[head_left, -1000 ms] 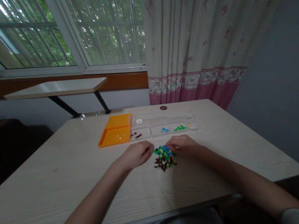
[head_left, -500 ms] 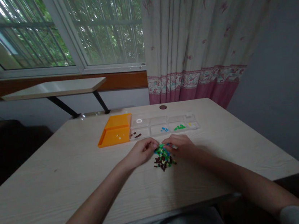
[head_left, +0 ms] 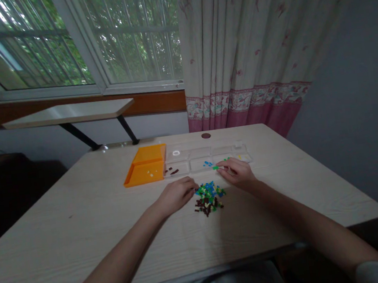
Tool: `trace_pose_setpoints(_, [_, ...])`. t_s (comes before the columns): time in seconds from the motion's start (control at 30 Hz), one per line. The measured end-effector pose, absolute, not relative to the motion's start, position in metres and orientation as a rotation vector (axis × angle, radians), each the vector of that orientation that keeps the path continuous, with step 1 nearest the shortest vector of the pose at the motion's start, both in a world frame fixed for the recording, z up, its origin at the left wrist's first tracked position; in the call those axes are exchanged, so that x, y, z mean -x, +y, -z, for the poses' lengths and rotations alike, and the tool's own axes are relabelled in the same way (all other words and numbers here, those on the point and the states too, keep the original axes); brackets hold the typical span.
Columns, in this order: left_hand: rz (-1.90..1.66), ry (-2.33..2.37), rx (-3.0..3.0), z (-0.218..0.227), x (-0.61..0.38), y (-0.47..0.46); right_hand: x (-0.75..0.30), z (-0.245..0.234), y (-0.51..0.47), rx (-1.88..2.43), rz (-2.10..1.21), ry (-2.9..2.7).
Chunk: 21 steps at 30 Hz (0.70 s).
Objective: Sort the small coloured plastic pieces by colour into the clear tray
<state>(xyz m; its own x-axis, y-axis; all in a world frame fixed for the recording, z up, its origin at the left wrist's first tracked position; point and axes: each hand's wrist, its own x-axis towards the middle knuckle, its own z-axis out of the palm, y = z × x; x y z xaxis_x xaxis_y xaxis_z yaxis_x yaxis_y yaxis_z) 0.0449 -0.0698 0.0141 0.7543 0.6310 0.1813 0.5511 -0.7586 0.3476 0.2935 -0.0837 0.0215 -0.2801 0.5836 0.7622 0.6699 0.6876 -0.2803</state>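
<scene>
A heap of small building bricks [head_left: 210, 193] in green, blue, pale yellow and dark brown lies on the table between my hands. My left hand [head_left: 178, 195] rests at the heap's left edge, fingers curled together; whatever they hold, if anything, is hidden. Beyond the heap, my right hand [head_left: 238, 172] pinches a green brick [head_left: 215, 168] at the front edge of the clear divided tray [head_left: 200, 153]. Brown bricks [head_left: 175, 171], blue bricks [head_left: 207, 163] and a bit of yellow lie in separate front compartments. My right hand partly covers the green ones.
An open orange case [head_left: 143, 163] with a few pale bricks in it adjoins the tray's left side. A raised white shelf [head_left: 71, 111] on black legs stands at the back left. A round brown disc [head_left: 206, 135] sits near the table's far edge, before the curtain.
My right hand has moved from the heap up and forward to the tray, carrying a green brick. My left hand stays by the heap, its fingers now lower and more curled.
</scene>
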Motion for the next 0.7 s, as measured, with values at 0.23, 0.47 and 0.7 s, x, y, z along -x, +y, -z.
trace_pose_setpoints(0.23, [-0.508,0.96,-2.603,-0.016,-0.045,-0.07,-0.317,-0.019,-0.066,1.243,0.143,-1.905])
trace_pose_setpoints(0.47, [-0.635,0.962,-2.498,-0.023,-0.048,-0.072,-0.339,-0.004,-0.048,1.582,0.102,-1.9])
trace_pose_setpoints(0.7, [-0.672,0.948,-2.445,-0.025,-0.049,-0.072,-0.336,-0.006,-0.05,1.533,0.049,-1.947])
